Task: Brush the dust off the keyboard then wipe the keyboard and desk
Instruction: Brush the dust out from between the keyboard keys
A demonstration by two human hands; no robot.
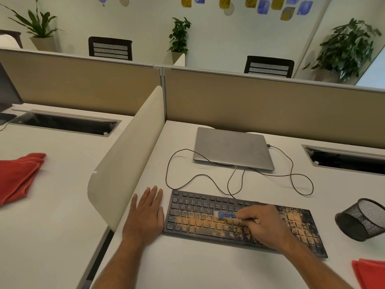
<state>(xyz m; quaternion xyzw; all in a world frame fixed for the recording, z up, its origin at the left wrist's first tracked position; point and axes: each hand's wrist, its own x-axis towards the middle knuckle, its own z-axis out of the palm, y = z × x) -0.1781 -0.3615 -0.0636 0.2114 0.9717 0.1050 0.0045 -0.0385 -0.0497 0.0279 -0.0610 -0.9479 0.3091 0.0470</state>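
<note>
Black keyboard [239, 222] sits at desk [187, 263] front edge, orange dust thick over mid and rt keys; brushing step in hand, wiping not begun. Rt hand [264, 224] curled round small blue brush [224, 215], bristles (blurred, prob. touching) on mid rows. Left hand [145, 211] flat, fingers straight, just beside keyboard's left end; next: sweep dust off, then fetch red cloth [369, 272].

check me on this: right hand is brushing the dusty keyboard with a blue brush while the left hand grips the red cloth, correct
Not quite. In the head view the left hand lies flat on the desk beside the keyboard, holding nothing. The right hand does hold the blue brush over the dusty keys.
</note>
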